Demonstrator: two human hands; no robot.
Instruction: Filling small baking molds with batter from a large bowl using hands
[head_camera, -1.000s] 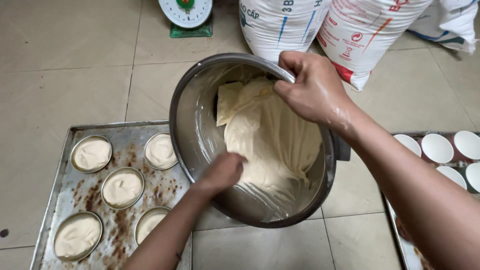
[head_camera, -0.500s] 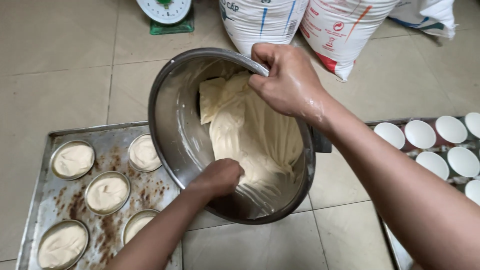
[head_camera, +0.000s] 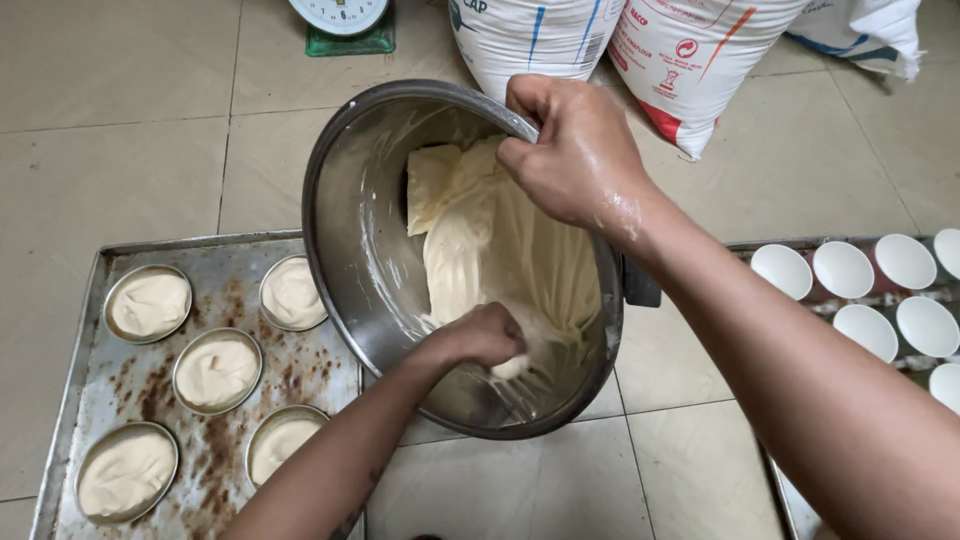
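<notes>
Head view: my right hand (head_camera: 575, 150) grips the far rim of the steel bowl (head_camera: 345, 230), fingers curled shut over the edge, tipping its mouth towards me and the left. My left hand (head_camera: 485, 338) is closed in the pale batter (head_camera: 510, 250), low at the near wall. That batter runs far to near, ending above the tray (head_camera: 75, 330) of filled moulds (head_camera: 217, 370) on the floor.
</notes>
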